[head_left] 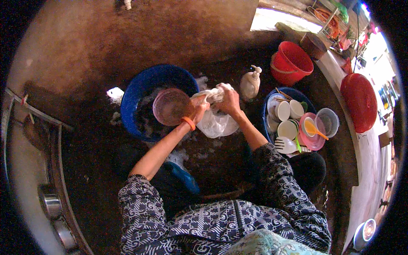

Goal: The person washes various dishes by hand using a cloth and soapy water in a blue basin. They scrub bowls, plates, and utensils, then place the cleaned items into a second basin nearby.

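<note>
Both of my hands are closed on a wet-looking whitish cloth, bunched and twisted between them. My left hand, with an orange band at the wrist, grips its left part beside a round pinkish bowl. My right hand squeezes the upper right part. Just below the hands is a pale, see-through crumpled thing; I cannot tell whether it is a plastic bag or belongs to the cloth. The pinkish bowl sits in a large blue tub with dark, foamy water.
A white pump bottle and a red bucket stand beyond my right hand. At right, a blue basin holds cups, plates, a pink dish, an orange spoon and a clear tub. Suds dot the dark floor. Metal pots sit at far left.
</note>
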`<state>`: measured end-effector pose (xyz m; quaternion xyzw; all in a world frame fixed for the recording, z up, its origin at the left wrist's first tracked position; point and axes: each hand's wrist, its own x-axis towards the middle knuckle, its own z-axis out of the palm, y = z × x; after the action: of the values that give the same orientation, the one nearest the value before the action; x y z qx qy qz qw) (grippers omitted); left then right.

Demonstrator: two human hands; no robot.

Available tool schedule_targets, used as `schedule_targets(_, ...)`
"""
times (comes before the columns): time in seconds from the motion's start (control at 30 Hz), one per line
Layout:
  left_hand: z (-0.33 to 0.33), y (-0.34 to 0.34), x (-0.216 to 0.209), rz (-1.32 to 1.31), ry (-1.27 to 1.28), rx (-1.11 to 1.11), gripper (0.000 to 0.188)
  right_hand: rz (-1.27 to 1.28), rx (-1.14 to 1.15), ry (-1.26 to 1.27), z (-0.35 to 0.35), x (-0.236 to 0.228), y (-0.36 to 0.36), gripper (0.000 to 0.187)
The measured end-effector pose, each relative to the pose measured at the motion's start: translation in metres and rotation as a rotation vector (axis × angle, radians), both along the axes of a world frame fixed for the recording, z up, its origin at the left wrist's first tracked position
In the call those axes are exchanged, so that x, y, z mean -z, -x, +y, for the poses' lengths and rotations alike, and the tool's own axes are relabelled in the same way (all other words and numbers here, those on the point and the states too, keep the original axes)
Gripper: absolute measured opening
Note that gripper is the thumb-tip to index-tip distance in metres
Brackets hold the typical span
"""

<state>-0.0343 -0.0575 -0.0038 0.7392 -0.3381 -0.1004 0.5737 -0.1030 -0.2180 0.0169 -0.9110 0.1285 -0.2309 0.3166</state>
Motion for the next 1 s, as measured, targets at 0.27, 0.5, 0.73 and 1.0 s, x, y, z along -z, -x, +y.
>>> schedule_targets(0.27,0.0,0.015,-0.054,-0.349,-0.011,-0.079,0.064,-0.151,0.201,-1.31,-0.007,0.081,0.006,0.043)
schedule_targets(0.5,0.006,0.019,-0.053,-0.473,0.184,-0.119,0.077,-0.02,-0.272,-0.761,0.018,0.088,-0.002,0.053)
schedule_targets(0.73,0.01,-0.014,-0.002,-0.242,-0.187,0.094,0.074,0.257,0.302,-0.11,-0.005,0.053,0.005,0.061)
schedule_targets(1.0,-0.002,-0.016,-0.002,0.023,-0.444,0.234,0.05,-0.032,-0.018,0.152,0.018,0.029,0.005,0.061)
